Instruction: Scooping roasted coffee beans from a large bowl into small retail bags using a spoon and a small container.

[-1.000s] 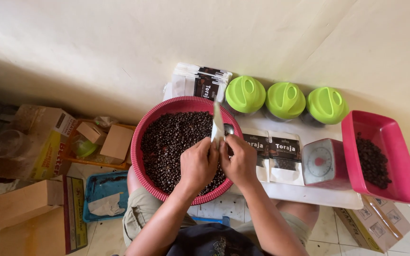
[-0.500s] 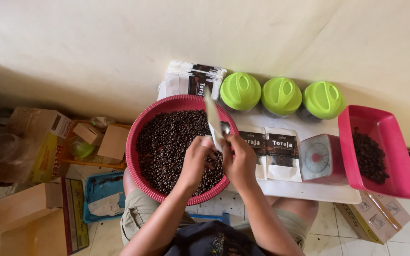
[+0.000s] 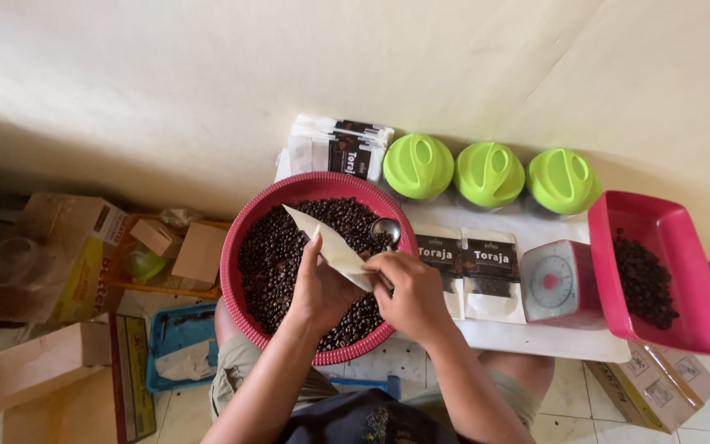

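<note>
A round red basket [image 3: 240, 247] full of dark coffee beans [image 3: 269, 255] rests on my lap. Over it my left hand [image 3: 318, 288] and my right hand [image 3: 404, 292] both hold a cream paper pouch [image 3: 330, 244], which lies tilted with its far end pointing up and left. A metal spoon [image 3: 385, 228] lies in the beans just beyond my right hand.
Two printed pouches [image 3: 470, 271] lie on a white board [image 3: 536, 337], beside a small pink scale [image 3: 554, 282] and a pink tray [image 3: 659, 222] of beans. Three green-lidded jars [image 3: 489, 174] and a stack of pouches [image 3: 334, 148] stand by the wall. Cardboard boxes [image 3: 43, 370] clutter the left.
The pouch has tipped from standing upright to lying slanted toward the left over the beans. Both hands have stayed on it and shifted slightly toward me.
</note>
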